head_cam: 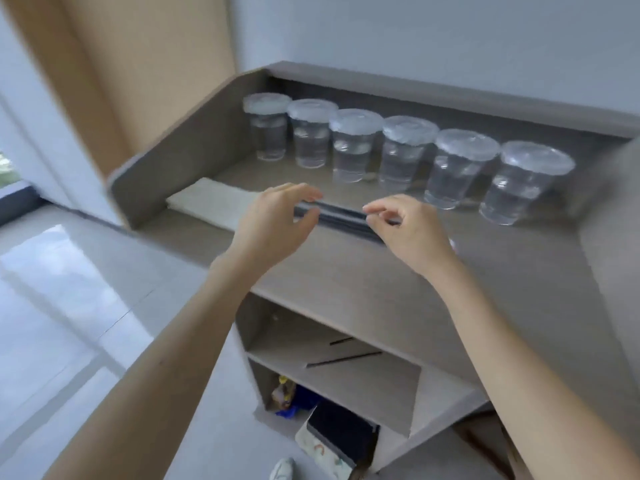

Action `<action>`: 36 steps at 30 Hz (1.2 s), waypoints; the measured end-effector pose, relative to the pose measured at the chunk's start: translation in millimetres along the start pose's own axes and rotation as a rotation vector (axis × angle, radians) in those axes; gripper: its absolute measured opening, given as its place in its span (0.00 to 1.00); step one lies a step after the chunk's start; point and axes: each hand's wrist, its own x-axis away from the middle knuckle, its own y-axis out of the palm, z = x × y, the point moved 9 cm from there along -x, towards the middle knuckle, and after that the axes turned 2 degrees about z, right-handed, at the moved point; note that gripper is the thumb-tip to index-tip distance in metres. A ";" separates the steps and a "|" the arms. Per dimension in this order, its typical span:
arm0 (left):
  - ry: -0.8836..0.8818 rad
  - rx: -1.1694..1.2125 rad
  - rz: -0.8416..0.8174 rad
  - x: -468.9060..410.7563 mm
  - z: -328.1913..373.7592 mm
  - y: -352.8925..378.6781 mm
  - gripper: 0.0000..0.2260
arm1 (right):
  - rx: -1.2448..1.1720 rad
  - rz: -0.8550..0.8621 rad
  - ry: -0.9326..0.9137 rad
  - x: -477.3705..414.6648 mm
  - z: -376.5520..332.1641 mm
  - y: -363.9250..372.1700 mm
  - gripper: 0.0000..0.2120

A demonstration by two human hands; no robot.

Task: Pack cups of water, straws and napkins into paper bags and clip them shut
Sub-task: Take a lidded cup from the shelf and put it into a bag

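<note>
Several clear lidded cups of water (351, 147) stand in a row along the back of the grey counter (381, 289). A bundle of dark straws (341, 218) lies on the counter in front of them. My left hand (277, 223) pinches the bundle's left end between thumb and fingers. My right hand (408, 230) pinches at the right end with curled fingers, hiding that end. A white stack of napkins (211, 202) lies at the left of the counter, just left of my left hand. No paper bag or clip is in view.
The counter has raised side walls and a back ledge (450, 95). Below it, open shelves hold two loose dark straws (346, 358), a dark box (341, 434) and coloured items (284, 396). Pale floor tiles lie to the left.
</note>
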 end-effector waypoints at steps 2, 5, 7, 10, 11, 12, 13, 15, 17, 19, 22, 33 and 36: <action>0.089 0.044 -0.034 -38.0 16.2 26.7 0.11 | 0.069 0.095 0.063 -15.1 23.4 -26.8 0.07; 0.233 0.123 -0.132 -85.2 53.9 67.7 0.11 | 0.150 0.253 0.158 -26.0 57.4 -71.0 0.07; 0.317 0.171 -0.162 -109.3 81.2 86.3 0.11 | 0.216 0.340 0.213 -30.3 78.2 -98.1 0.07; 0.385 0.242 -0.183 -134.2 110.5 106.3 0.10 | 0.267 0.477 0.280 -32.4 103.2 -132.7 0.07; 0.399 0.257 -0.188 -139.8 117.7 111.0 0.10 | 0.293 0.534 0.262 -32.9 106.2 -143.2 0.07; 0.409 0.274 -0.190 -145.0 123.7 115.2 0.10 | 0.331 0.590 0.228 -33.3 106.6 -152.4 0.08; 0.417 0.294 -0.189 -149.5 129.3 118.9 0.10 | 0.373 0.640 0.197 -33.5 106.7 -160.5 0.08; 0.433 0.317 -0.187 -156.3 138.4 126.8 0.11 | 0.437 0.707 0.163 -35.4 110.5 -172.0 0.09; 0.436 0.317 -0.195 -160.7 143.7 135.9 0.10 | 0.477 0.690 0.180 -43.0 123.4 -175.5 0.14; 0.429 0.322 -0.189 -164.8 145.7 142.4 0.10 | 0.460 0.567 0.294 -53.9 145.9 -170.6 0.24; 0.407 0.322 -0.179 -168.8 145.3 147.9 0.10 | 0.398 0.395 0.375 -65.1 170.4 -156.8 0.32; 0.436 0.318 -0.147 -156.7 136.6 142.5 0.10 | 0.286 0.599 0.284 -53.1 167.4 -159.5 0.22; 0.461 0.337 -0.158 -150.1 133.6 137.3 0.10 | 0.267 0.650 0.250 -34.7 149.5 -158.4 0.21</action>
